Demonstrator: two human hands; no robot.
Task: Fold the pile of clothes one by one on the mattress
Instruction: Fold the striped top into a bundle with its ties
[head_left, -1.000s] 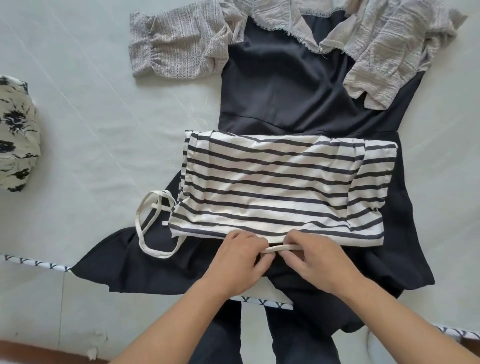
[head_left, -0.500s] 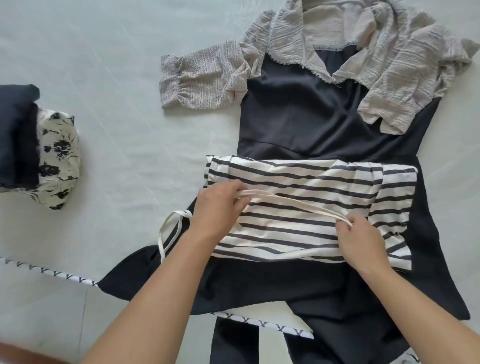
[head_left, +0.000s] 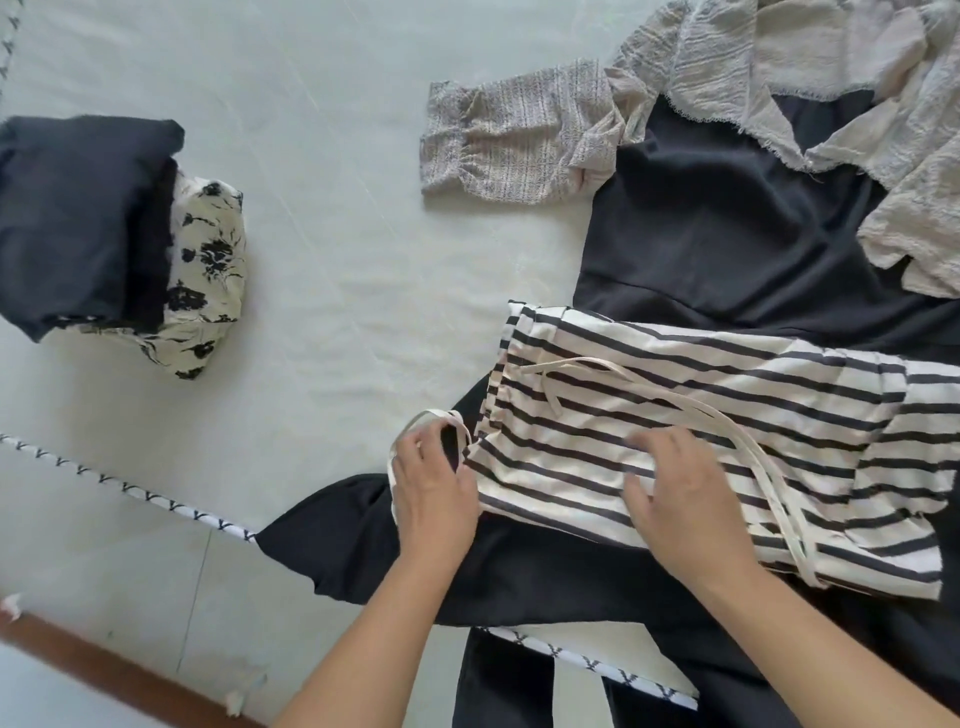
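In the head view, the striped garment (head_left: 727, 441) lies half-folded on top of the black dress (head_left: 727, 234), on the mattress (head_left: 337, 260). Half a second ago both hands held one long cream strap stretched across the stripes. Now that strap (head_left: 748, 441) lies loose over the stripes, from the upper left corner down to the lower right edge, and neither hand holds it. The left hand (head_left: 434, 483) has moved to the left edge of the garment, where the second strap loop (head_left: 431, 418) sticks out; its fingers are curled at this loop, and I judge that they grip it, though the blur does not let me be sure. The right hand (head_left: 680, 499) lies flat on the stripes with spread, straight fingers and grasps nothing; it only presses the cloth. This probably means that one strap is already tucked in, the other comes next, and then the last folds can follow.

The near edge of the mattress, with its patterned piping (head_left: 130, 491), runs just under the left hand, and the dress hem hangs over it. To the left is bare mattress as far as the folded stack (head_left: 104, 234), which stands well apart. Beyond the dress, the grey textured clothes (head_left: 753, 93) wait, so the free room is on the left side.
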